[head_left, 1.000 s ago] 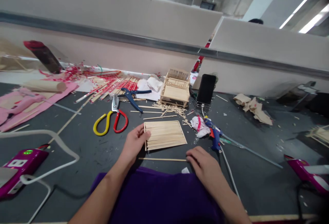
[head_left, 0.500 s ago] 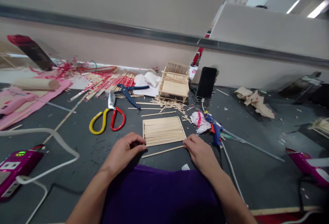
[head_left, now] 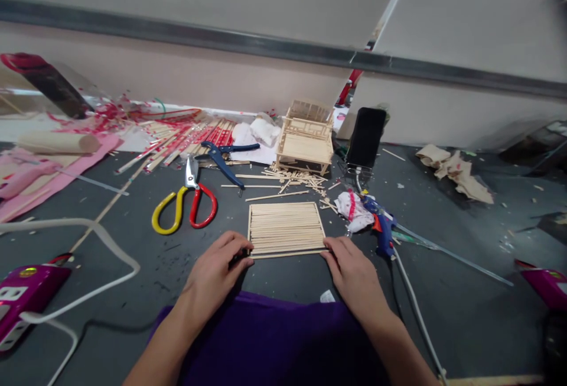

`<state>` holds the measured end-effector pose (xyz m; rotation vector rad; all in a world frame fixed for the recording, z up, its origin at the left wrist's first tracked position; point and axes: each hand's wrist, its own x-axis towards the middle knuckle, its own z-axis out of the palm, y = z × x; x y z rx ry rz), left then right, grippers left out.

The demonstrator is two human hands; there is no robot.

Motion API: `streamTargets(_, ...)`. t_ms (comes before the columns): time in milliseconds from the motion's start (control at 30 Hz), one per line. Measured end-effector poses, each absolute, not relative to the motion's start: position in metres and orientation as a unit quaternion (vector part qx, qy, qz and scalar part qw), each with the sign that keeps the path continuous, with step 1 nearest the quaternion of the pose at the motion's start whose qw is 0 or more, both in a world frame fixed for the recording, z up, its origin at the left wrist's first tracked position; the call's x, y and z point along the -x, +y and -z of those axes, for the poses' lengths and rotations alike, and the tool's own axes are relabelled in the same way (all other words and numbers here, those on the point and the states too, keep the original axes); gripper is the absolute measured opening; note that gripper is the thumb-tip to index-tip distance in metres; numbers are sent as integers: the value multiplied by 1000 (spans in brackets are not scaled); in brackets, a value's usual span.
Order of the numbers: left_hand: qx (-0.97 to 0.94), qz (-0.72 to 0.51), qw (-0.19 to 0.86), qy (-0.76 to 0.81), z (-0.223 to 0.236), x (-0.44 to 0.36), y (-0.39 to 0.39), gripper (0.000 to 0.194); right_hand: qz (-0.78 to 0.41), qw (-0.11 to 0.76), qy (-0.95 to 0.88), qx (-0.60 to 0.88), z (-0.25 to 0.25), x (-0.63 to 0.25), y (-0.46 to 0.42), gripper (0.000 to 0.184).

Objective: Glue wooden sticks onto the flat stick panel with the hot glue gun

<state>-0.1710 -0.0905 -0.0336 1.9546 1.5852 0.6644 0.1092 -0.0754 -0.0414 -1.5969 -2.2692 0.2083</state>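
Observation:
A flat panel of glued wooden sticks (head_left: 286, 227) lies on the dark table in front of me. A single loose stick (head_left: 287, 253) rests flush against the panel's near edge. My left hand (head_left: 215, 273) pinches the stick's left end at the panel's near left corner. My right hand (head_left: 354, 273) pinches its right end at the near right corner. A small wooden stick model house (head_left: 305, 145) stands behind the panel.
Yellow-and-red scissors (head_left: 186, 206) and blue pliers (head_left: 225, 160) lie left of the panel. A blue glue gun (head_left: 381, 229) with its cable lies to the right, a black phone (head_left: 365, 138) stands behind it. Loose sticks (head_left: 287, 182) and pink power strips (head_left: 26, 294) surround.
The loose stick went from lying apart and slanted below the panel to pressed along its near edge. Both hands moved in to its ends. The camera tilted down.

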Motion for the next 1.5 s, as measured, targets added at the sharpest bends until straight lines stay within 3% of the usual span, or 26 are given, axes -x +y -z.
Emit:
streamTargets(467,-696,-257,217,634,36,170,-94,17,-141,199,-746,620,44,-114,-79,7)
streamTargets(1500,-676,-196,240,668,34,178,-96,19,-185,218,-707,647,45,-114,-78,16)
